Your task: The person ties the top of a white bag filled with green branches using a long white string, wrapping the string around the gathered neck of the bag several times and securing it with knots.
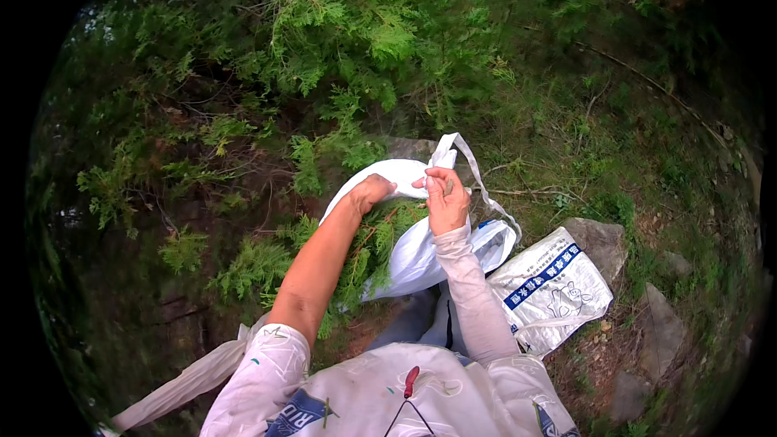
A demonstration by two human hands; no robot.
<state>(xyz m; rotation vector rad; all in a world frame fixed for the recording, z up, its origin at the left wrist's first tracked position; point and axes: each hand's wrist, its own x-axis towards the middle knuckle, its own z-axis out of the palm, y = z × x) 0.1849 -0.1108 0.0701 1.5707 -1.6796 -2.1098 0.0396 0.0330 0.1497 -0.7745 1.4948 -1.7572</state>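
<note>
A white bag (419, 260) hangs in front of my legs, its mouth slack and curved, with green conifer sprigs (379, 233) in front of it and partly across its opening. My left hand (371, 190) is closed at the bag's upper rim, fingers curled over the white material. To its right, my right hand (448, 201) has thumb and fingertips pinched together at a gathered part of the rim. Something small and brownish shows between those fingers, too small to name. A white fabric strap (472, 161) loops up behind the right hand and down to the bag's right side.
A printed white woven sack (549, 291) lies at my right, beside a grey rock (592, 246). More rocks (660, 331) lie farther right. Dense conifer foliage (364, 18) fills the far side and left. A thin branch (655, 88) crosses the grassy slope.
</note>
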